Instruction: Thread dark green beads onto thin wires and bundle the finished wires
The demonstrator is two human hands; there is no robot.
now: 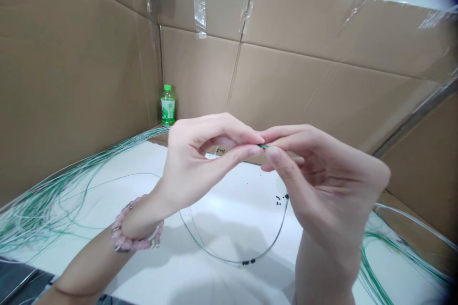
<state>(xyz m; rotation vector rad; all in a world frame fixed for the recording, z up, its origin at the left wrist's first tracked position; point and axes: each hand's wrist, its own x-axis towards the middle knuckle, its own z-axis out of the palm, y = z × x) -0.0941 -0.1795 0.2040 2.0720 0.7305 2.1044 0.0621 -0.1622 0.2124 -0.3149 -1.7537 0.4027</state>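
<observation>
Both left hand (193,167) and right hand (322,178) are clamping thumb and fingers on green wire (264,146); black beads (245,263) are hanging along a loop (231,261) below.

1. Left hand (188,164) and right hand (322,186) pinch a green strand (263,146), probably wire, between their meeting fingertips.
2. Below the fingers, a thin loop (229,260) curves, carrying black beads (245,263).
3. Loose beads (278,203) lie below the right fingers.
4. Beyond the fingers, to their left, stands a bottle (167,107).
</observation>
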